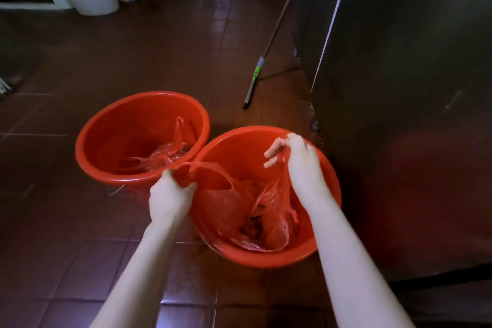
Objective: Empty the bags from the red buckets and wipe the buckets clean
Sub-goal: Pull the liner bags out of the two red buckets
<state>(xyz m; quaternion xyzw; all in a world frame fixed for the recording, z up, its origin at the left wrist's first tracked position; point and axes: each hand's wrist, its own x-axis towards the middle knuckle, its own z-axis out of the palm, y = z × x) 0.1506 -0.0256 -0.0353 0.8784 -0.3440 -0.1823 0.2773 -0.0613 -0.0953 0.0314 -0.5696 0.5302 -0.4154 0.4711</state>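
While both hands pinch a handle each, left hand [170,194] and right hand [299,160], the red bag [263,218] sags straight below in the near bucket [328,184], so it's lift up

Nothing legible anywhere: no text, label, brand, number or sign clear enough to read. Green band [256,73] on the mop handle [278,21], beyond the near bucket [266,261], too small and blurred to show any lettering.
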